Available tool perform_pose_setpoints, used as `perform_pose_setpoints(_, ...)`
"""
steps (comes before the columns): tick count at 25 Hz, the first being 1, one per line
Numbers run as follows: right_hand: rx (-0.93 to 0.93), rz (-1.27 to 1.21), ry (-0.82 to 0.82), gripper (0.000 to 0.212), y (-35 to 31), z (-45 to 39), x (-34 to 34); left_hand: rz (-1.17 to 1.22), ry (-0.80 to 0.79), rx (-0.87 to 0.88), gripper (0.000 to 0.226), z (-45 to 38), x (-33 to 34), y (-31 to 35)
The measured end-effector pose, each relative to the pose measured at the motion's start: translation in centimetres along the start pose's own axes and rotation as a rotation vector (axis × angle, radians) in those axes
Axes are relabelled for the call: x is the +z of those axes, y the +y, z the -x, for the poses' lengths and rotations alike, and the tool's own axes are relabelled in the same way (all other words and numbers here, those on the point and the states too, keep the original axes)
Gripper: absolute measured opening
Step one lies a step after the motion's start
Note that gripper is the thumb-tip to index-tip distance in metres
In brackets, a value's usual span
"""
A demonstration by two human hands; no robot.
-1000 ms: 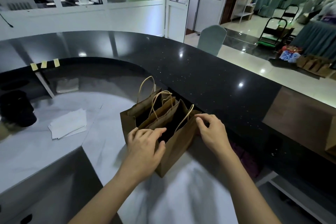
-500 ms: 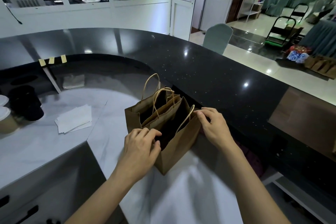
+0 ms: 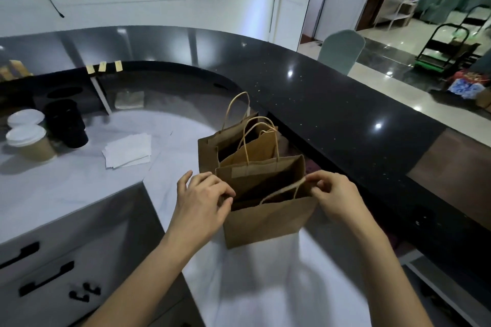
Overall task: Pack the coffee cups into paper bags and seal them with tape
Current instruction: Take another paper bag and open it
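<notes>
Two brown paper bags stand open on the white counter, one behind the other. My left hand (image 3: 203, 198) pinches the left top edge of the near bag (image 3: 265, 219). My right hand (image 3: 336, 195) pinches its right top edge by the twine handle. The mouth of that bag is spread wide and its inside is dark. Behind it stands the far bag (image 3: 210, 150) with its handles upright. Two paper coffee cups with white lids (image 3: 30, 142) stand at the far left. Three strips of yellow tape (image 3: 103, 66) hang from the black ledge.
A stack of black cup lids or holders (image 3: 66, 125) stands beside the cups. White napkins (image 3: 128, 150) lie on the white counter (image 3: 66, 183). A raised black countertop (image 3: 332, 114) curves around the back and right. Drawers with black handles (image 3: 45, 277) are at lower left.
The view turned left, bringing the coffee cups into sight. The near bag's mouth has been pulled wider and now faces me squarely; both hands stay at its top edges.
</notes>
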State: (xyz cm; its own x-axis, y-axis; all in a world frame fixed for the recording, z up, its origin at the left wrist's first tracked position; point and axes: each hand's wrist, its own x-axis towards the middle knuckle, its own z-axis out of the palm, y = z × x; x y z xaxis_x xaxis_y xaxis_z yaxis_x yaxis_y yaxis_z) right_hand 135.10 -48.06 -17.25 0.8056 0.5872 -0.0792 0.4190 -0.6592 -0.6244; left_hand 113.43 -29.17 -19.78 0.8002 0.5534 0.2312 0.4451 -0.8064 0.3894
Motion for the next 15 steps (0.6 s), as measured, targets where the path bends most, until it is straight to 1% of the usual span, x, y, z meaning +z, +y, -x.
perform_pose_setpoints(2,0.015,0.076,-0.081,0.031,-0.6,0.1,-0.1,-0.009,-0.006,-0.003,0.012,0.8,-0.3,0.2)
perform_pose_setpoints(5,0.042,0.157,-0.152,0.048,-1.0,0.2,0.2,-0.039,-0.014,-0.11,0.028,2.2,-0.8,0.4)
perform_pose_setpoints(8,0.057,0.195,-0.193,0.063,-1.0,0.8,0.7,-0.056,-0.107,-0.182,0.041,3.3,-1.3,0.1)
perform_pose_setpoints(11,0.036,0.184,-0.187,0.068,-1.0,1.5,0.9,0.016,-0.199,-0.194,0.053,4.2,-1.8,-0.2)
perform_pose_setpoints(15,0.019,0.142,-0.172,0.071,-1.3,2.7,1.2,0.064,-0.227,-0.22,0.066,5.2,-2.6,-0.4)
